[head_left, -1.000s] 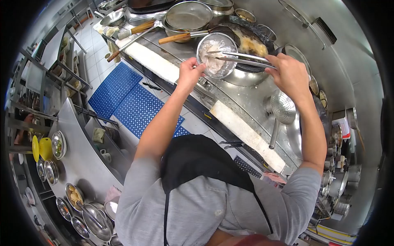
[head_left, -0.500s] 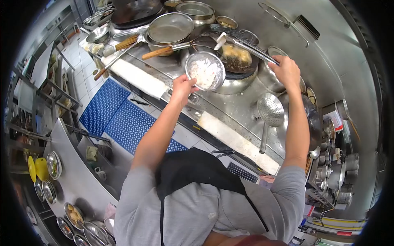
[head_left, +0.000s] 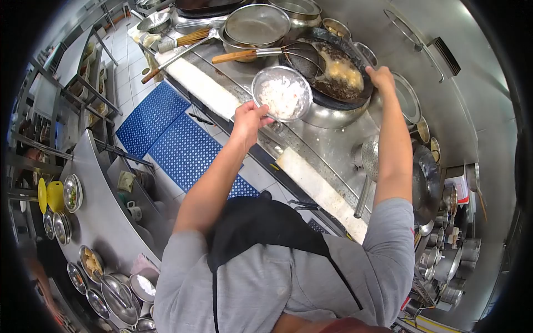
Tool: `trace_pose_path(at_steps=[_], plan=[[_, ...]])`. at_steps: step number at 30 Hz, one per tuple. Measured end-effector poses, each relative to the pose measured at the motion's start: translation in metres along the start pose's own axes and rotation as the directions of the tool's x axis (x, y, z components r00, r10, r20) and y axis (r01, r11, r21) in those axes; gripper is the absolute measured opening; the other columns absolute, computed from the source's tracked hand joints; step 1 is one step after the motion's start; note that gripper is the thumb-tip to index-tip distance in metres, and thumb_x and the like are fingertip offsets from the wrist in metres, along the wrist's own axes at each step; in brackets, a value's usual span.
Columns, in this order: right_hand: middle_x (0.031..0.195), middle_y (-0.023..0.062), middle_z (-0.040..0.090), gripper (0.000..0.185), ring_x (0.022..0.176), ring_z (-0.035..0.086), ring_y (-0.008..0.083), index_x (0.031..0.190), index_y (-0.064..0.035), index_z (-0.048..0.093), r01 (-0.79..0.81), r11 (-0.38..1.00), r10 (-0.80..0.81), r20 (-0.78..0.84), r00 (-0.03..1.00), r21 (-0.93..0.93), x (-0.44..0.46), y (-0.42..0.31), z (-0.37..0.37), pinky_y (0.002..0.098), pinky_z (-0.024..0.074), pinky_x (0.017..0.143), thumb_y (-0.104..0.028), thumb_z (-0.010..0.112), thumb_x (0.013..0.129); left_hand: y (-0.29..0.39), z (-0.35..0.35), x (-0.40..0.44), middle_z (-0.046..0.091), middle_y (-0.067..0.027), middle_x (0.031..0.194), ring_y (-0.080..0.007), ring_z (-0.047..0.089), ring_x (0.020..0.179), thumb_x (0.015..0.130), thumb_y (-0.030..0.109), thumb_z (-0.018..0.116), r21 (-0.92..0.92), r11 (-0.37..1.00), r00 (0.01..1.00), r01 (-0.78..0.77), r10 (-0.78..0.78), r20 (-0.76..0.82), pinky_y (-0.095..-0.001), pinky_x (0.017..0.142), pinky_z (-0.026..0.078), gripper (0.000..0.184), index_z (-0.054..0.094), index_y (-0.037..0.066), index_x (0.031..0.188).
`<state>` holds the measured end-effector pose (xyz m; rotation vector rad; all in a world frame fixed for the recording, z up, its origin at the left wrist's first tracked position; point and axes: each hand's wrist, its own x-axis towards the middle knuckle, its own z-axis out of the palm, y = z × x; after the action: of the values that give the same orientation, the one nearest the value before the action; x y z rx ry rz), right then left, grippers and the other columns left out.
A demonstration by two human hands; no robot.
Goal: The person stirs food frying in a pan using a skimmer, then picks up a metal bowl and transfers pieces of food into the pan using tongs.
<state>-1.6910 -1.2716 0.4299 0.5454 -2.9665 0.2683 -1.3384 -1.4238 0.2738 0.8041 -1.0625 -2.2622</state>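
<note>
My left hand (head_left: 251,119) grips the near rim of a metal bowl (head_left: 282,94), which holds white, coated pieces of food. Beyond the bowl, my right hand (head_left: 381,79) is closed around the metal tongs (head_left: 363,55), over the far right rim of a black wok (head_left: 366,94). Inside the wok, pale golden food (head_left: 342,73) bubbles in dark oil. The tips of the tongs cannot be made out. A wire skimmer (head_left: 302,59) with a wooden handle lies across the wok's left edge.
A strainer (head_left: 257,25) rests on a pot left of the wok. To the right are a perforated ladle (head_left: 369,158) and another dark wok (head_left: 425,183). White cloths (head_left: 322,191) line the stove's front edge. Behind on the left, a steel counter (head_left: 105,205) bears several bowls.
My right hand and the tongs have gone from the bowl to the wok, first with a white piece in the tongs, now at its far right rim. The bowl stays in my left hand.
</note>
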Motion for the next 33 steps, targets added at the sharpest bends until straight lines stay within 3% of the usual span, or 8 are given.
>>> trace_pose_path(at_steps=[3,4,9,10,14,19,23,33], plan=[[0.113,0.0217,0.066,0.053,0.109,0.061,0.0378,0.113,-0.0049,0.067,0.056,0.998,-0.055,-0.041,0.998,0.025,-0.020,-0.005,-0.031,0.0437,0.0473,0.092,-0.049,0.063,0.084,0.005,-0.007,0.007,0.063,-0.0071,0.087,-0.0162,0.062,0.079,0.088,0.003,0.062,-0.054,0.997,0.998,-0.062,0.060,-0.036,-0.0322,0.072,0.057,0.010,0.056,0.005,0.080],[0.108,0.0197,0.068,0.046,0.104,0.064,0.0358,0.113,-0.0086,0.068,0.169,0.986,-0.168,-0.084,0.982,0.010,-0.033,-0.006,-0.041,0.0431,0.0485,0.088,-0.045,0.064,0.085,0.004,-0.010,0.012,0.062,-0.0073,0.086,-0.0164,0.062,0.079,0.088,0.002,0.062,-0.070,0.993,0.995,-0.092,0.088,-0.051,-0.0322,0.072,0.057,0.013,0.055,0.006,0.078],[0.100,0.0166,0.069,0.037,0.096,0.066,0.0327,0.112,-0.0098,0.068,0.465,0.885,-0.465,0.001,0.885,0.004,-0.159,-0.036,-0.100,0.0424,0.0493,0.082,-0.032,0.068,0.083,0.009,-0.016,0.026,0.058,-0.0053,0.078,-0.0153,0.060,0.070,0.087,0.000,0.063,-0.127,0.964,0.964,-0.235,0.215,-0.156,-0.0317,0.065,0.059,0.028,0.046,0.008,0.067],[0.099,0.0159,0.070,0.036,0.094,0.066,0.0327,0.112,-0.0100,0.068,0.518,0.856,-0.518,0.000,0.856,-0.010,-0.176,-0.037,-0.104,0.0426,0.0493,0.080,-0.030,0.069,0.082,0.008,-0.018,0.029,0.061,-0.0074,0.083,-0.0161,0.061,0.071,0.087,0.002,0.065,-0.131,0.958,0.960,-0.254,0.233,-0.153,-0.0332,0.068,0.059,0.026,0.047,0.007,0.068],[0.095,0.0144,0.068,0.036,0.088,0.065,0.0354,0.111,-0.0100,0.068,0.581,0.809,-0.579,0.044,0.814,-0.094,-0.233,-0.055,-0.110,0.0452,0.0492,0.077,-0.027,0.070,0.080,0.014,-0.011,0.016,0.060,-0.0073,0.081,-0.0153,0.060,0.070,0.087,0.002,0.065,-0.108,0.924,0.927,-0.366,0.353,-0.129,-0.0324,0.068,0.059,0.027,0.046,0.007,0.068],[0.087,0.0123,0.066,0.033,0.081,0.064,0.0333,0.110,-0.0123,0.068,0.622,0.750,-0.649,-0.072,0.757,-0.224,-0.253,-0.059,-0.096,0.0439,0.0477,0.070,-0.027,0.070,0.080,0.009,-0.006,0.012,0.061,-0.0080,0.080,-0.0151,0.061,0.070,0.087,0.001,0.064,0.070,0.862,0.860,-0.501,0.505,-0.066,-0.0311,0.065,0.058,0.026,0.046,0.005,0.069],[0.088,0.0116,0.066,0.027,0.080,0.065,0.0325,0.105,-0.0111,0.069,0.579,0.769,-0.619,-0.092,0.780,-0.271,-0.254,-0.050,-0.101,0.0447,0.0498,0.070,-0.025,0.069,0.081,0.011,-0.006,0.014,0.062,-0.0096,0.083,-0.0154,0.061,0.070,0.087,0.001,0.064,0.037,0.900,0.896,-0.435,0.436,-0.085,-0.0306,0.064,0.059,0.024,0.047,0.005,0.070],[0.087,0.0109,0.068,0.028,0.075,0.065,0.0291,0.104,-0.0129,0.072,0.441,0.895,-0.443,-0.219,0.869,-0.062,-0.258,-0.028,-0.109,0.0415,0.0489,0.068,-0.027,0.071,0.080,0.011,0.012,0.033,0.056,-0.0063,0.075,-0.0137,0.058,0.064,0.082,-0.002,0.065,-0.063,0.953,0.949,-0.296,0.287,-0.128,-0.0290,0.057,0.058,0.024,0.047,0.003,0.067]])
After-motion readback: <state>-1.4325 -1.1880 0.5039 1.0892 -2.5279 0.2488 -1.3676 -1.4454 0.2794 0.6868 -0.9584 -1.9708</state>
